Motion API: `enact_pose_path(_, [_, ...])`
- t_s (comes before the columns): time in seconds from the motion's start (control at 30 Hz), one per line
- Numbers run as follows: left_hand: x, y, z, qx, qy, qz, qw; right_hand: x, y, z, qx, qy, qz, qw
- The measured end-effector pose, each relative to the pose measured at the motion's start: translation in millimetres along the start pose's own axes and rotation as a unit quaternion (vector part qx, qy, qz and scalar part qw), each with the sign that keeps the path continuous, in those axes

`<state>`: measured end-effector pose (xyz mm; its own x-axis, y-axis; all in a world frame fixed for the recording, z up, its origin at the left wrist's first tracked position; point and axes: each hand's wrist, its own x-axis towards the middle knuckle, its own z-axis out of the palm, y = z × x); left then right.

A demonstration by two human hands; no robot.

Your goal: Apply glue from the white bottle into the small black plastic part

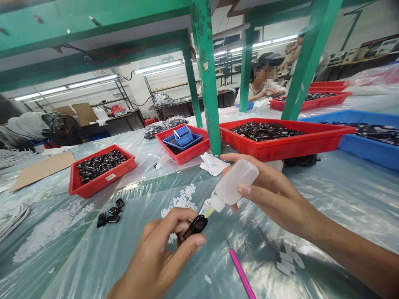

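My left hand (158,255) pinches a small black plastic part (195,226) between thumb and fingers, low in the middle of the view. My right hand (274,195) grips a translucent squeeze bottle (234,182), tilted down to the left. Its yellowish nozzle tip touches the top of the black part. A few more black parts (109,214) lie on the plastic-covered table to the left. Small white pieces (182,201) are scattered just behind my left hand.
Red trays of black parts stand at the left (101,182) and behind the bottle (286,145). A red tray holding a blue basket (183,155), a blue tray (368,151), a green post (207,83) and a pink stick (241,274) surround me. Another person sits far back.
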<state>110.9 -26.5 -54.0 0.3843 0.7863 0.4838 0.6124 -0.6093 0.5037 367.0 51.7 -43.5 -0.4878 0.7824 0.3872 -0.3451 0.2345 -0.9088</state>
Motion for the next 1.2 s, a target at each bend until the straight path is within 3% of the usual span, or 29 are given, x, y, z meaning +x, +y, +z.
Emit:
enact_pose_path(0.33, [0.5,2.9,1.1,-0.031,0.004,-0.029,0.999,-0.2,-0.8,1.0,-0.01,0.003,-0.007,1.0])
enact_pose_path(1.2, [0.6,4.2,1.6,-0.038,0.002,-0.008,0.999,-1.2,1.5,-4.1,-0.025,0.017,0.001,1.0])
